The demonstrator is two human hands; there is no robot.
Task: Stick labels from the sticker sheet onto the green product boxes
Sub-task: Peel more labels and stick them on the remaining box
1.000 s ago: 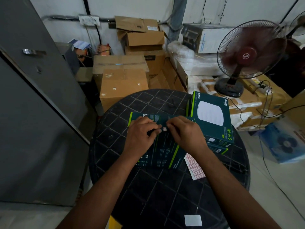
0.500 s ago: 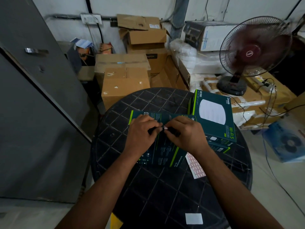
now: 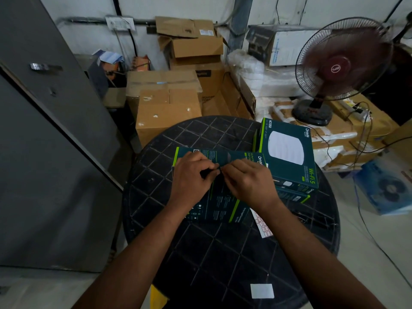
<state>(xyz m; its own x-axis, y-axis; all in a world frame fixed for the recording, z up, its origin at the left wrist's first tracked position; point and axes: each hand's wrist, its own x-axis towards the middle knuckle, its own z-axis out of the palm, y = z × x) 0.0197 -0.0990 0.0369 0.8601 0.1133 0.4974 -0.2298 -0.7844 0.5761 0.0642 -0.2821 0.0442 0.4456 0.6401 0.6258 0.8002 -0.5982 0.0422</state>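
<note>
Step in hand, by the look of it: setting a small label on the long box [image 3: 219,192]. Left hand [image 3: 192,175] and right hand [image 3: 246,178] meeting fingertip to fingertip over the middle of its top face. Fingers of both curled, thumb and forefinger drawn together at the meeting point. Something tiny and pale glimpsed there, likely a label; too small to confirm, and no telling which hand has hold of it.

All places taken from the long box. Lying flat on the round black desk [image 3: 223,259], roughly at its centre, directly under both hands. Left hand covering its left part, right hand its right part; near end sticking out below the wrists, far edge with the green stripe showing beyond the knuckles.

Sticker sheet [image 3: 263,226] just right of its near corner, flat on the desk, partly hidden by the right forearm; rows of pinkish labels visible. Wi-Fi box [image 3: 287,152] to the right and farther off, resting on another green box [image 3: 294,195], its left edge close beside the right hand. Small white square [image 3: 262,291] well nearer, at the desk's front edge.

Next move, as judged: press the label down flat and smooth it, then reach right to the sheet for another. Calls for a light fingertip pinch and a steady box; risk of a crooked or creased label.
</note>
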